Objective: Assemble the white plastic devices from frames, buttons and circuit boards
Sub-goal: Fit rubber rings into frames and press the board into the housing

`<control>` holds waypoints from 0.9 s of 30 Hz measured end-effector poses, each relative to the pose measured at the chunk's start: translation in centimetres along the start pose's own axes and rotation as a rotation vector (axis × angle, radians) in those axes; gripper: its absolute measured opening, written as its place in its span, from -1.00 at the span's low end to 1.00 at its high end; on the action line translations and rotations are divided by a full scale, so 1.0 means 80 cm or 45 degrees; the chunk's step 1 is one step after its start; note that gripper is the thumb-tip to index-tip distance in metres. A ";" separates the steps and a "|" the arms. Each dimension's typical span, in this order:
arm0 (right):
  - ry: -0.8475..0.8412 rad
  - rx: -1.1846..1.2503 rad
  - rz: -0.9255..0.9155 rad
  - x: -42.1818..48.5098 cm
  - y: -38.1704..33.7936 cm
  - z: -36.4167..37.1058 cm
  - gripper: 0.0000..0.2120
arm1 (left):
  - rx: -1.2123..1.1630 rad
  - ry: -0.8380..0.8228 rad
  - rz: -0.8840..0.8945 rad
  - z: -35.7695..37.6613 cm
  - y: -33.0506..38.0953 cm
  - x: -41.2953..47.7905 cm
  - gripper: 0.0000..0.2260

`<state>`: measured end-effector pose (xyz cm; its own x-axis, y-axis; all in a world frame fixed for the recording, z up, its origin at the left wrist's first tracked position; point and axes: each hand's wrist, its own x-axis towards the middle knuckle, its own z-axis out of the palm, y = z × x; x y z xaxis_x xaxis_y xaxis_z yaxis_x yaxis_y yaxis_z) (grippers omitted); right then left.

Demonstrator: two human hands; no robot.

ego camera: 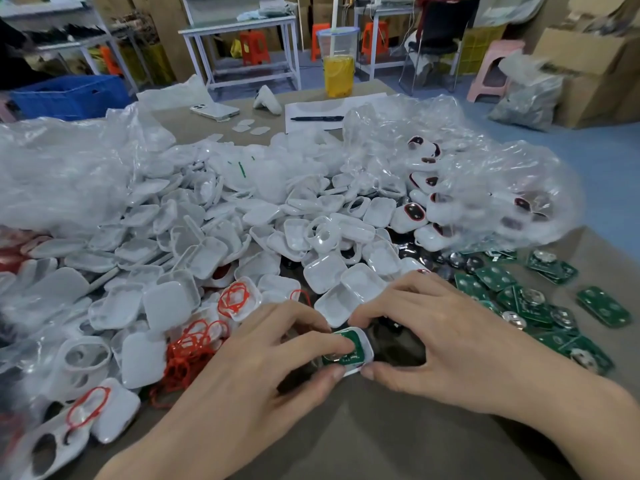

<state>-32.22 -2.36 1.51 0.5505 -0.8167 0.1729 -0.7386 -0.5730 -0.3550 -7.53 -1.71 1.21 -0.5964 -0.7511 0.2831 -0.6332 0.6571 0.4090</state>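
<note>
L hand (263,355) fingers curled on white frame (367,345), index tip pressing green board (341,356) in. R hand (450,341) fingers pinch the other end. Risk: uneven push, board seats crooked btwn fingertips.

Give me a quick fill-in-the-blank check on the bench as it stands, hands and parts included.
1. The left hand and the right hand both grip one white plastic frame holding a ___ circuit board.
2. The loose green circuit boards lie to the ___ of the hands.
3. The tangled thin loops left of the hands are ___.
4. On the white paper sheet lies a black ___.
Missing words: green; right; red; pen.
</note>
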 end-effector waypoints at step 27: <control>0.001 -0.002 0.017 0.001 0.001 0.002 -0.65 | 0.040 -0.005 -0.027 0.011 0.003 0.002 -0.78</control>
<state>-32.16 -2.42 1.37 0.5406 -0.8241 0.1689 -0.7463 -0.5625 -0.3559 -8.24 -1.62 0.58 -0.5846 -0.7645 0.2715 -0.6608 0.6429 0.3873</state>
